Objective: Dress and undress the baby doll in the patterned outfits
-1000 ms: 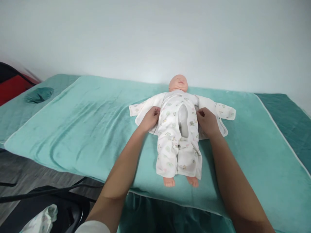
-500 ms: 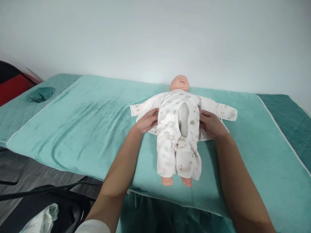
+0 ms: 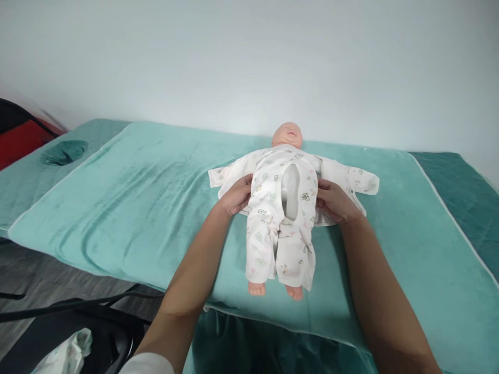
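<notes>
A baby doll [image 3: 287,135] lies on its back, head toward the wall and feet toward me. It wears white printed open-crotch baby pants [image 3: 261,244], pulled high over its body. A white printed baby shirt [image 3: 331,171] spreads out from beneath, sleeves stretched to both sides. My left hand [image 3: 238,195] is closed at the left edge of the pants, fingertips partly hidden by the cloth. On the opposite edge, my right hand [image 3: 334,201] pinches the pants in the same way. Both bare feet of the doll stick out of the pant legs.
The doll rests on a padded table with a green cover [image 3: 156,187], which has a face hole [image 3: 64,152] at the far left. A white wall [image 3: 249,67] rises behind. At lower left, a patterned cloth [image 3: 68,353] lies on a black chair [image 3: 105,332].
The doll's legs and the lower part of the pants have swung a little to the left. Both hands stay at the sides of the pants, nearly unmoved.
</notes>
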{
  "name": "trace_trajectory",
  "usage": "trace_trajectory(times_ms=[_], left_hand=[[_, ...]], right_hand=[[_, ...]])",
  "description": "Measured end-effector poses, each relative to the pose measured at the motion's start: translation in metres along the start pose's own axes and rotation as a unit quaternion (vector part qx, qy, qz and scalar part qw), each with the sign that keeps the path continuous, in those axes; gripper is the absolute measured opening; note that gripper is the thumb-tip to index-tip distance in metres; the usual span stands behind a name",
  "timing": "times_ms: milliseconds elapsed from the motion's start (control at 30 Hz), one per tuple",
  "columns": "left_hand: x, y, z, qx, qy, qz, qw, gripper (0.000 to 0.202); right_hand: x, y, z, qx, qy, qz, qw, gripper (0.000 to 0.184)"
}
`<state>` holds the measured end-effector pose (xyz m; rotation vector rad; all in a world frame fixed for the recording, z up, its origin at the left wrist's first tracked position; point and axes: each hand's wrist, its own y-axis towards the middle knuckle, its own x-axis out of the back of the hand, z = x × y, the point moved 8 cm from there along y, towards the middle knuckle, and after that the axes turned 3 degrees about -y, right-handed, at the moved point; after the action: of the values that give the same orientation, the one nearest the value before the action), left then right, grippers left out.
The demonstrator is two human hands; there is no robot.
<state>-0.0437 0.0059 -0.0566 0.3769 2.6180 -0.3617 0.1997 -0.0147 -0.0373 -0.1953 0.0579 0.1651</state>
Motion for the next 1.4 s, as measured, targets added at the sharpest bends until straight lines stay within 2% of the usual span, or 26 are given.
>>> trace_trajectory(times_ms=[133,267,400,533,700,833,1033,1400], left_hand=[[-0.005,-0.001,-0.001,-0.006,-0.004,-0.001,1.0,0.057],[-0.007,-0.004,0.003,0.016,0.018,-0.005,1.0,0.054],[-0.007,-0.004,0.004,0.016,0.024,0.0,1.0,0.052],[-0.002,-0.002,0.007,0.015,0.021,-0.021,0.999,0.057],[-0.007,-0.003,0.006,-0.005,-0.01,-0.047,0.999,0.054],[-0.019,-0.004,0.006,-0.004,-0.025,-0.029,0.999,0.053],[-0.02,-0.004,0.006,-0.02,-0.002,-0.035,0.999,0.052],[-0.032,-0.007,0.004,-0.017,0.023,-0.001,1.0,0.053]], right_hand=[[-0.006,0.004,-0.002,0.014,0.044,0.016,0.999,0.029],[-0.007,0.002,0.001,0.026,0.079,0.018,0.996,0.027],[-0.007,-0.001,0.0,0.012,0.071,0.022,0.997,0.03],[-0.012,0.0,-0.001,0.003,0.052,0.034,0.998,0.033],[-0.018,0.002,0.006,0.017,0.062,-0.008,0.998,0.035],[-0.015,0.0,0.006,0.01,0.042,-0.056,0.997,0.034],[-0.015,-0.004,0.007,0.006,0.019,-0.017,1.0,0.039],[-0.011,-0.002,0.004,-0.016,0.018,-0.074,0.997,0.038]])
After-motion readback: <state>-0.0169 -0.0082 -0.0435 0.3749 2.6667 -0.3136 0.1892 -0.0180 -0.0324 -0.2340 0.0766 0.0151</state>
